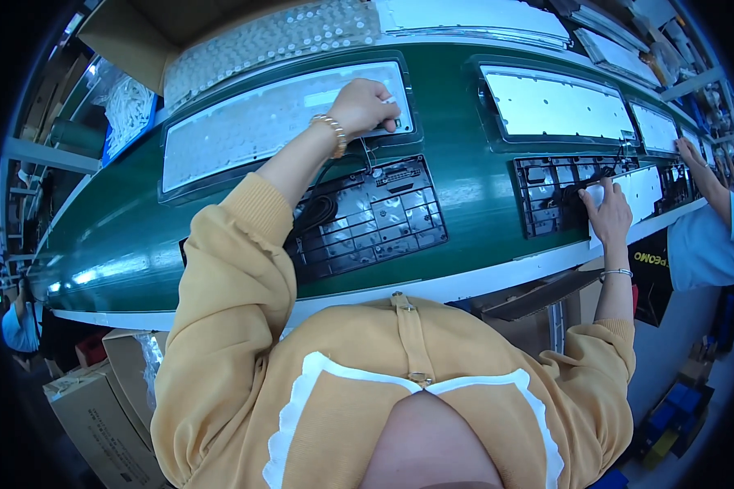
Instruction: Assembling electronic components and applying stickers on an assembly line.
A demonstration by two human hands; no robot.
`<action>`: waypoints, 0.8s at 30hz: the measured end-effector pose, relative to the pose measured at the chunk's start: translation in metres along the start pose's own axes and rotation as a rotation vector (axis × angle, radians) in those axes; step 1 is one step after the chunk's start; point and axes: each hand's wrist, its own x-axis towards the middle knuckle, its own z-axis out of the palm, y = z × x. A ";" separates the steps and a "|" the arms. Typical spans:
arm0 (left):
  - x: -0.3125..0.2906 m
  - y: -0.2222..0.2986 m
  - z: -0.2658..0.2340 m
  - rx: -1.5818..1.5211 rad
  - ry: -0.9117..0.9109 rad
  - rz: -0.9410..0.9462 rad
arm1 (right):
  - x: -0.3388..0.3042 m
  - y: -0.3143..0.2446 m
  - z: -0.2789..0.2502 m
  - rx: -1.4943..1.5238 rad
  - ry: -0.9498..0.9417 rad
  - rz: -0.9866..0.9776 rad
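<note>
On the green belt, a pale keyboard plate (245, 122) lies in a clear-edged tray at the far left. My left hand (365, 107) is over its right end, fingers curled in a pinch; what they hold is hidden. A thin cable runs below it to a black keyboard casing (375, 213), with a coiled black cable (314, 213) at its left. My right hand (610, 213) is on a white plate (640, 191) at the near edge, thumb and fingers around its left part. Beside that hand lies another black casing (542, 175) with a dark cable bundle on it.
Another white keyboard plate (554, 102) rests in a tray at the far right. Bubble wrap (269, 49) and stacked white plates (473, 18) line the back. A blue bin (130, 114) stands left. At right, a co-worker's hand (690, 153) reaches in. Cardboard boxes (106, 424) stand below.
</note>
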 end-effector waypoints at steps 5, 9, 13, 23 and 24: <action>0.011 0.009 0.001 0.374 -0.033 -0.049 | -0.013 -0.010 0.008 -0.159 0.033 -0.022; 0.011 0.015 -0.007 0.525 -0.093 -0.077 | -0.022 -0.006 0.005 -0.301 0.070 -0.133; 0.018 -0.004 -0.019 0.527 -0.109 -0.087 | -0.025 -0.023 -0.052 -0.010 0.336 -0.215; -0.025 -0.027 -0.049 0.641 0.176 0.140 | -0.057 -0.173 -0.159 0.361 -0.145 -0.633; -0.027 -0.030 -0.055 0.638 0.178 0.140 | -0.059 -0.187 -0.163 0.340 -0.140 -0.664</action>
